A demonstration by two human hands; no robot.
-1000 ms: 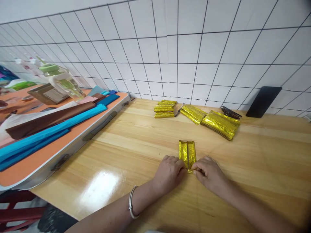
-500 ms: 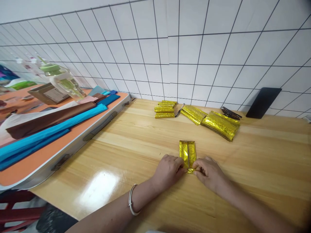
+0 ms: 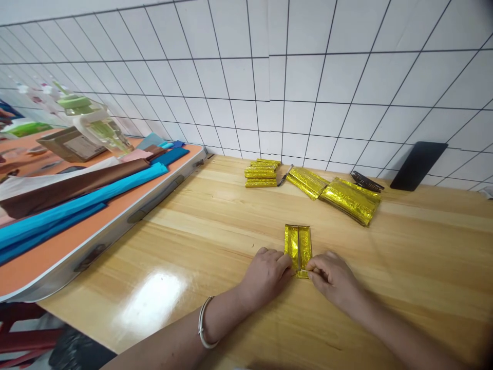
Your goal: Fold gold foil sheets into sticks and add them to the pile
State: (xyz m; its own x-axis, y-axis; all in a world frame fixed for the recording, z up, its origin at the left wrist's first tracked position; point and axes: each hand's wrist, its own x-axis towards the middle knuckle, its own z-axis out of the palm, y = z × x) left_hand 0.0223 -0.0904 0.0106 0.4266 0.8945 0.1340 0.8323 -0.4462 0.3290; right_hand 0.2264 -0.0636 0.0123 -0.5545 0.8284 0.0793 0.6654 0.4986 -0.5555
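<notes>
A small sheet of gold foil paper [image 3: 291, 241] lies on the wooden table, its two sides folded in to a seam down the middle. Its near end is turned up into a narrow fold. My left hand [image 3: 267, 275] is closed at the sheet's near left corner, fingertips pressed on the fold. At the near right corner, my right hand [image 3: 334, 280] pinches the same fold between thumb and fingers. The fingertips cover both near corners. A metal bangle [image 3: 203, 322] circles my left wrist.
Behind the sheet lie several gold foil rolls [image 3: 261, 173], a pen [image 3: 284, 176], two flat gold foil stacks [image 3: 350, 199], a dark hair clip [image 3: 365, 181] and a black phone [image 3: 418, 165] against the tiled wall. An orange-topped table [image 3: 127, 203] at left carries folded coloured paper and a bottle [image 3: 100, 123].
The view has shifted slightly. Both hands stay at the sheet's near end, and the turned-up fold there looks a little flatter and straighter.
</notes>
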